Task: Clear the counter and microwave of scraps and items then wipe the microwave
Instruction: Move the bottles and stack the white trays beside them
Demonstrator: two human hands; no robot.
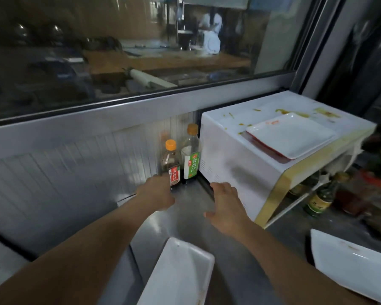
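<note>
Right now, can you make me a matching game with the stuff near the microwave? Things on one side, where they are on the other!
Things:
1. square plate
2. red-label bottle
3. green-label bottle
4. yellow smears

Places:
A. beside the microwave's side wall
B. behind the plate, on the microwave top
C. at the left hand
D. lying on the microwave top

Pairs: 1-D, 2-C, 3-A, 4-B

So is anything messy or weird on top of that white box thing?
Yes. The microwave has yellow-green splatters smeared across its top, mostly toward the back. A square white plate with a red underside sits up there too, its near corner close to the front edge, an odd spot for a dish.
</note>
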